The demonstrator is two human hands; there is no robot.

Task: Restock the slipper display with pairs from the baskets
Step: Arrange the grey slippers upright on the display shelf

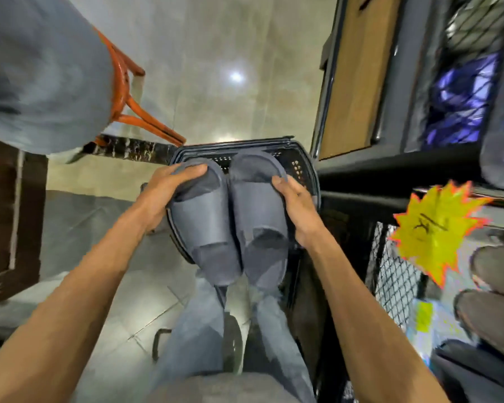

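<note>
Two dark grey slide slippers are held side by side above a black plastic basket (301,170) on the floor. My left hand (165,193) grips the left slipper (207,219) with the thumb over its upper end. My right hand (296,207) grips the right slipper (259,225) along its outer edge, thumb on top. The slippers cover most of the basket's inside. The slipper display (396,274), a black wire-mesh rack, stands to the right with grey-brown slippers (489,315) on it.
A yellow starburst price tag (437,228) hangs on the rack. Higher on the right are a mesh shelf with blue packaged goods (460,103) and a wooden panel (358,74). An orange chair (128,97) and another person's grey clothing (38,71) are at the upper left. My legs stand below.
</note>
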